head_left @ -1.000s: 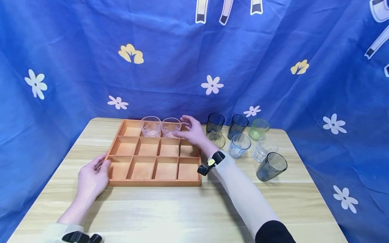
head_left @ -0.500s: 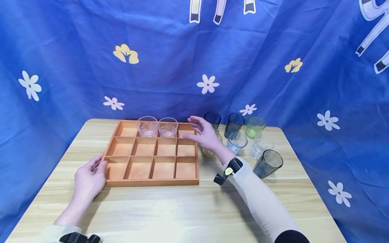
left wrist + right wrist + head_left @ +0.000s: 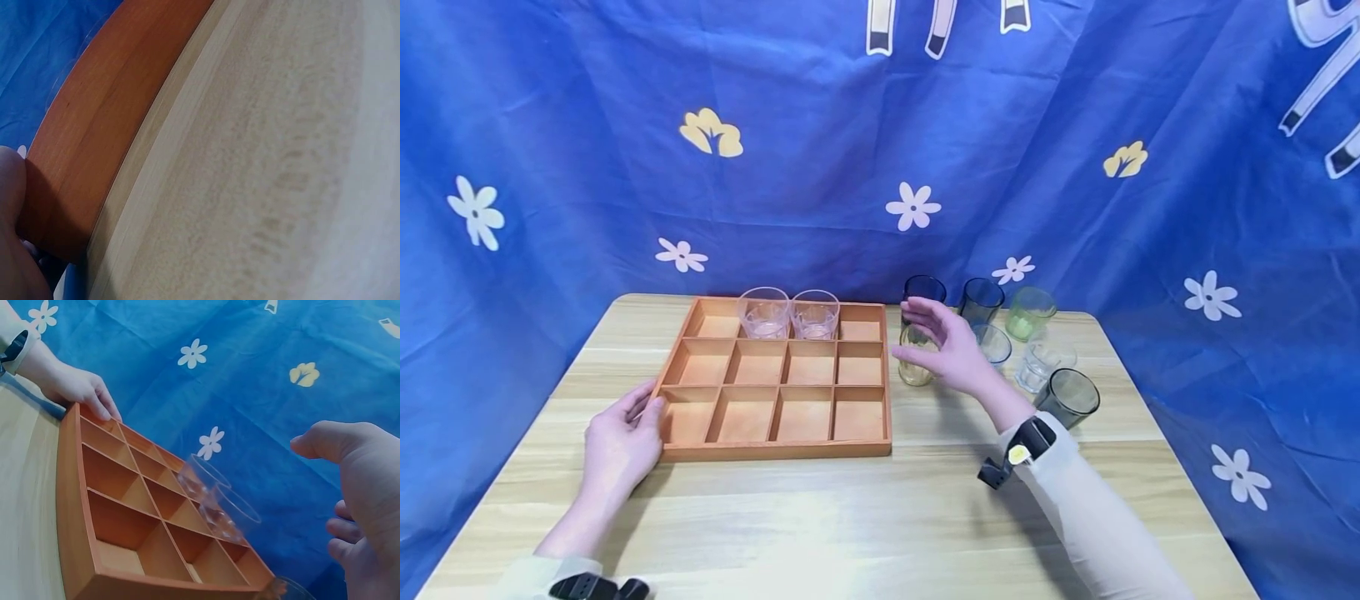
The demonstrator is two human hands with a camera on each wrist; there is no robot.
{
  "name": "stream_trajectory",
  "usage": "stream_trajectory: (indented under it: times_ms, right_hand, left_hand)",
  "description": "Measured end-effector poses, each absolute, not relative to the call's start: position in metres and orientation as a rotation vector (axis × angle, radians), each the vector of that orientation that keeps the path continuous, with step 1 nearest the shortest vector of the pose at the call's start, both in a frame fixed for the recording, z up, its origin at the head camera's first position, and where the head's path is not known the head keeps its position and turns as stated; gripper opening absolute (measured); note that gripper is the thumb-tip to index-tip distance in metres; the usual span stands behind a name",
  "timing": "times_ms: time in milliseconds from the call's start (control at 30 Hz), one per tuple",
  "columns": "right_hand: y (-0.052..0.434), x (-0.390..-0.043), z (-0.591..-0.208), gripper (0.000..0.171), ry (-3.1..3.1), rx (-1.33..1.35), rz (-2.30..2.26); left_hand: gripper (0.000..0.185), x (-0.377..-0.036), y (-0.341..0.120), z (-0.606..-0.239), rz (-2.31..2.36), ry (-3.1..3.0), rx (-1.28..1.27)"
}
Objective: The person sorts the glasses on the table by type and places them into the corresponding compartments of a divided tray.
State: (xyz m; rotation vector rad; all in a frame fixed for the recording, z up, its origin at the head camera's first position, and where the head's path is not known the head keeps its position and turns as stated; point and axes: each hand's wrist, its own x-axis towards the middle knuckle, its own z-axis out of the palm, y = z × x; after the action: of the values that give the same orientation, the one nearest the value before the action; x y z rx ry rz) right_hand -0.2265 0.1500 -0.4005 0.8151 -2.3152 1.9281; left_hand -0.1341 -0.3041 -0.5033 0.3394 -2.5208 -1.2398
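A wooden compartment tray (image 3: 775,452) lies on the table, and my left hand (image 3: 622,437) grips its left side near the front corner. In the left wrist view, part of that hand meets the tray's end (image 3: 81,187). Two pinkish clear glasses (image 3: 764,317) stand upright in the middle two compartments of the back row. My right hand (image 3: 951,346) holds nothing; its thumb and fingers are spread apart beside a pale yellow glass (image 3: 914,374), right of the tray. The hand partly hides that glass and a dark tall glass (image 3: 923,287) behind it. Whether it touches either cannot be told.
More glasses stand right of my right hand: a second dark one (image 3: 981,298), a green one (image 3: 1032,312), a blue one (image 3: 995,343), a clear one (image 3: 1037,367) and a grey one (image 3: 1069,398). A blue curtain (image 3: 812,167) borders the table's back and sides.
My right hand has left the glass in the back row's third compartment and moved right, fingers apart, to the pale yellow glass. The left hand stays on the tray. The head view shifted slightly.
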Motion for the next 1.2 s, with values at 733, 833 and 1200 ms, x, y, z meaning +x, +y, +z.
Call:
stream_trajectory:
  times_ms: [733, 833, 1200]
  right_hand:
    - [0.243, -0.201, -0.390, 0.074, -2.312, 0.664, 1.778]
    - [0.255, -0.199, -0.391, 0.074, -2.332, 0.629, 1.745]
    - [0.304, -0.193, -0.396, 0.067, -2.355, 0.539, 1.620]
  left_hand:
    - [0.044, -0.134, -0.303, -0.505, -1.253, -2.502, 0.345]
    - [0.045, -0.134, -0.304, -0.505, -1.254, -2.508, 0.345]
    - [0.046, -0.135, -0.302, -0.502, -1.265, -2.517, 0.351]
